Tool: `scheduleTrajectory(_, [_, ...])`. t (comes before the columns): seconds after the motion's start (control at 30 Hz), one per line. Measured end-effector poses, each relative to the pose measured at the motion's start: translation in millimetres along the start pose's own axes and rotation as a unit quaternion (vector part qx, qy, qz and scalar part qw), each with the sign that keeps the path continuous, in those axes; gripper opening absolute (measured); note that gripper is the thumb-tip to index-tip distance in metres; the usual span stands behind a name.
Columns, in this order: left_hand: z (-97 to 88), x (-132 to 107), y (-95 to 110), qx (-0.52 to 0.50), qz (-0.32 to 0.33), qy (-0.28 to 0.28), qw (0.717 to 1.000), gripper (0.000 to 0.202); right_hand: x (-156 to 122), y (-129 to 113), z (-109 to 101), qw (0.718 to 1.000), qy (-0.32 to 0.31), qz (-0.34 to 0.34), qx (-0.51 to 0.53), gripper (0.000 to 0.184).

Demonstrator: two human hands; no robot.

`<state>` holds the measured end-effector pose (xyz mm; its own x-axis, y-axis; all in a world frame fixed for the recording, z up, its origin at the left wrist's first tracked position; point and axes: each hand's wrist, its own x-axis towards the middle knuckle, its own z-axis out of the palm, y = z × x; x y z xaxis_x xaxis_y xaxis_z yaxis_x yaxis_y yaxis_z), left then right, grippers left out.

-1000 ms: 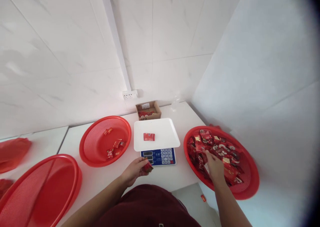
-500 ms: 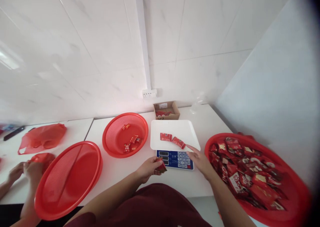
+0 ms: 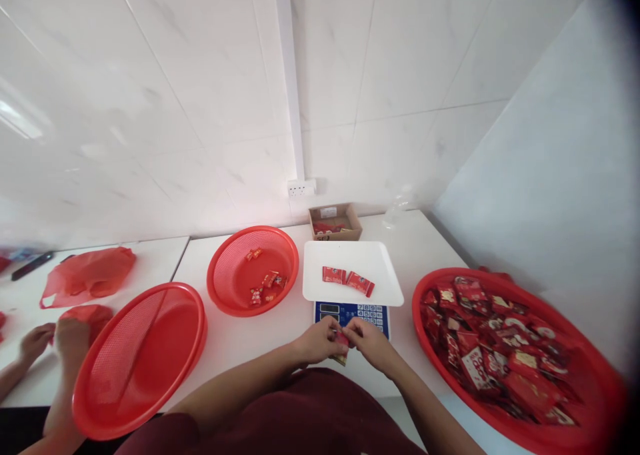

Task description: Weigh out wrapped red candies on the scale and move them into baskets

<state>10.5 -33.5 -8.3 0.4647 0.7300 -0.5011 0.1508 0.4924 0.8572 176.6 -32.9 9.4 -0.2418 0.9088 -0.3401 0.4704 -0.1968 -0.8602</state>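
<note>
My left hand (image 3: 316, 342) is closed around a few small red wrapped packets (image 3: 341, 358), close to my body in front of the scale's blue keypad panel (image 3: 379, 316). At the packets' upper edge, my right hand (image 3: 371, 343) meets it with thumb and finger pinched together. Just how the right fingertips grip them is partly hidden. Two red packets, one on the left (image 3: 333, 275) and one on the right (image 3: 360, 283), lie end to end on the scale's white tray (image 3: 317, 251).
To the right is a red basket (image 3: 419, 321) heaped with red packets. Another red basket (image 3: 214, 278) holds several small sweets; a third (image 3: 193, 348) leans nearer. A cardboard box (image 3: 350, 230) stands behind the scale. At far left, a co-worker's hands (image 3: 70, 341) handle a red bag.
My right hand has left the packet on the scale tray and come down to the packets in my left hand. My left hand has shifted slightly right.
</note>
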Motion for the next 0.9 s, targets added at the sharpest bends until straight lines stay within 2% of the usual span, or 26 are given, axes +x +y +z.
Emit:
scheduleTrajectory(0.1, [-1.6,12,4,-0.016,0.012,0.029,0.999,0.044,-1,8,-6,0.997,0.042,0.028,0.051,0.027])
scheduleTrajectory(0.2, [-8.9,25,23,-0.054,0.023,0.089,0.994,0.047,-7,18,-16,0.990,0.096,0.047,0.090,0.030])
scheduleTrajectory(0.3, [-20.2,34,42,-0.109,0.003,0.125,0.986,0.068,-14,37,-33,0.979,0.149,0.076,0.117,0.034])
scheduleTrajectory(0.4, [-29.8,34,47,-0.112,-0.057,0.118,0.985,0.084,-21,65,-57,0.965,0.216,0.101,0.106,0.038])
scheduleTrajectory(0.53, [-34.4,16,34,-0.064,-0.090,0.074,0.991,0.070,-27,107,-90,0.939,0.319,0.124,-0.041,0.041])
scheduleTrajectory(0.67, [-35.8,-8,22,-0.023,-0.102,0.038,0.994,0.057,-26,137,-107,0.932,0.306,0.150,-0.119,0.039])
scheduleTrajectory(0.77, [-38.4,-21,18,-0.013,-0.108,0.036,0.993,0.058,-19,153,-108,0.933,0.285,0.160,-0.147,0.044])
scheduleTrajectory(0.9, [-39.4,-27,18,-0.007,-0.113,0.048,0.992,0.057,-5,172,-105,0.928,0.281,0.178,-0.170,0.053])
